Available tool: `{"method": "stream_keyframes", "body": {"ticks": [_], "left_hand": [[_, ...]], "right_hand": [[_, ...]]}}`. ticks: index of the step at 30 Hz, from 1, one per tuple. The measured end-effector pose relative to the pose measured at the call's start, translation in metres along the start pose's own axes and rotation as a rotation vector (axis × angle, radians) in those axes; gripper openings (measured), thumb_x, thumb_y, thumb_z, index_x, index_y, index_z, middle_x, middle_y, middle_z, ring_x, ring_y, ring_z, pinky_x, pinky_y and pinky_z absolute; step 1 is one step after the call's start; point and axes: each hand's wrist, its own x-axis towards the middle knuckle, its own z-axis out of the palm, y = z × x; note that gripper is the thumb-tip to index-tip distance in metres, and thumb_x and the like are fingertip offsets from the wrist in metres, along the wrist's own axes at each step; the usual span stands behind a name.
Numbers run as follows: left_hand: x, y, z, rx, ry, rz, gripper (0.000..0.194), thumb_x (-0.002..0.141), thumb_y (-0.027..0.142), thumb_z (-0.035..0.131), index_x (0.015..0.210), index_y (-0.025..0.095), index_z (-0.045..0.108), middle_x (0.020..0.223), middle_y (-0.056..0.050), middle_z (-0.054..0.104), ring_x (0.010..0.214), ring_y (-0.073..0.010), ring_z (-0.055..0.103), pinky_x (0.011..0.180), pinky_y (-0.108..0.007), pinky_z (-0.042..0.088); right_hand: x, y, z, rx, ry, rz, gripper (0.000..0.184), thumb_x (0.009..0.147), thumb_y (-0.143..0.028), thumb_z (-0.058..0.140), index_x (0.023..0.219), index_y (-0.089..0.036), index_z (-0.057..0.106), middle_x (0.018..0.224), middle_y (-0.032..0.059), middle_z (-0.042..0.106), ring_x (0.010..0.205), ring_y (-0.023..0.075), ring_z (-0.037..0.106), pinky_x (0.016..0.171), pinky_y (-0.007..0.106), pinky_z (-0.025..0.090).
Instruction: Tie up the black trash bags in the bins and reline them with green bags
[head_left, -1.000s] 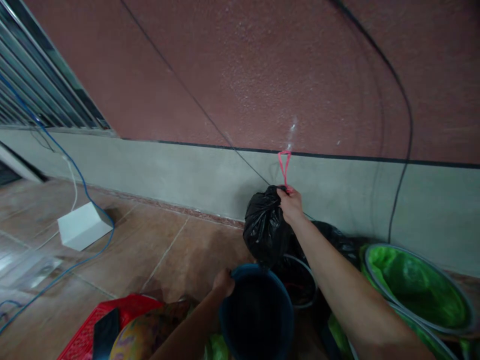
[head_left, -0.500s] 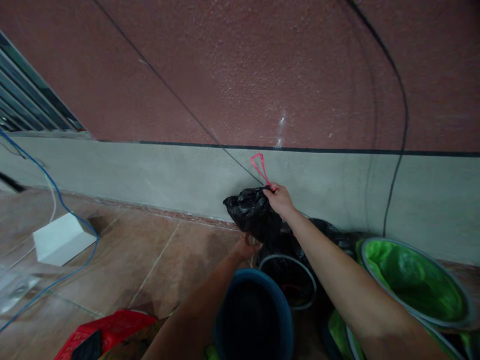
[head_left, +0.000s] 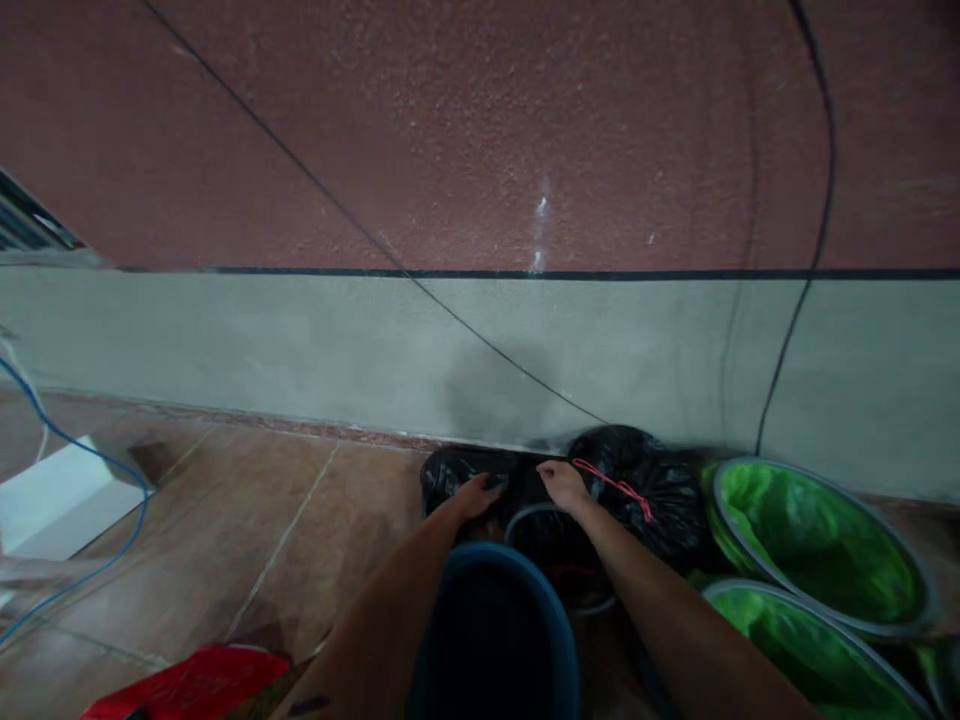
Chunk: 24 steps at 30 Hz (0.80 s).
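A black garbage bag [head_left: 442, 472] lies low against the wall base, its right part dark and hard to make out. My left hand [head_left: 478, 496] is closed on the bag's near side. Just right of it, my right hand [head_left: 564, 487] is curled at the bag's dark right end, fingertips partly lost in shadow. Another full black garbage bag [head_left: 667, 480] with a pink drawstring [head_left: 611, 482] rests beside my right wrist. Between my forearms are a blue bucket [head_left: 559, 600] and, behind it, a dark bin with a grey rim [head_left: 517, 520].
Two green-lined baskets, one behind [head_left: 817, 540] and one nearer [head_left: 787, 640], stand at the right. A red plastic item [head_left: 187, 685] lies lower left. A white box [head_left: 67, 500] and a blue cable [head_left: 131, 540] are on the tiled floor at left. Thin dark cables hang along the wall [head_left: 337, 340].
The black bag, held up by my right hand before, has come down to the floor by the wall. My right hand has lowered; my left hand has shifted slightly left. The view has turned slightly right.
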Motion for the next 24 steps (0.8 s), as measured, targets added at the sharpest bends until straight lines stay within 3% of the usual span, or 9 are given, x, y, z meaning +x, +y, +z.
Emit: {"method": "stream_keyframes", "body": {"ticks": [5,11,16,24], "left_hand": [[0.001,-0.007,0.009,0.049,-0.050,-0.021,0.051,0.078,0.020,0.057,0.129,0.016,0.053,0.124,-0.007,0.063,0.109,-0.0207,0.060,0.089,-0.025,0.047],[-0.018,-0.016,0.005,0.128,-0.002,-0.082,0.043,0.079,0.023,0.058,0.121,0.013,0.059,0.116,-0.008,0.066,0.102,-0.0196,0.062,0.086,-0.024,0.047],[-0.046,-0.021,-0.004,0.141,-0.011,-0.085,0.031,0.080,0.021,0.055,0.108,0.013,0.066,0.107,-0.007,0.069,0.096,-0.0177,0.063,0.083,-0.023,0.047],[-0.096,-0.029,-0.019,0.167,0.040,-0.061,0.033,0.083,0.023,0.052,0.111,0.013,0.065,0.109,-0.008,0.069,0.099,-0.0188,0.062,0.086,-0.025,0.046]], "right_hand": [[-0.025,0.031,0.026,-0.227,-0.074,0.030,0.039,0.074,-0.003,0.048,0.108,-0.014,0.064,0.109,0.0131,0.065,0.103,0.0205,0.059,0.089,0.030,0.041],[-0.049,0.052,0.045,-0.547,-0.047,-0.018,0.036,0.086,-0.007,0.033,0.103,-0.012,0.064,0.102,0.0176,0.066,0.104,0.0279,0.056,0.084,0.038,0.041],[-0.061,0.050,0.036,-0.564,-0.076,-0.025,0.040,0.086,-0.005,0.028,0.100,-0.013,0.065,0.102,0.0155,0.066,0.103,0.0277,0.057,0.078,0.036,0.043],[-0.091,0.040,0.014,-0.460,-0.073,0.050,0.030,0.088,-0.014,0.036,0.098,-0.016,0.064,0.102,0.0119,0.067,0.101,0.0233,0.059,0.078,0.032,0.043]]}}
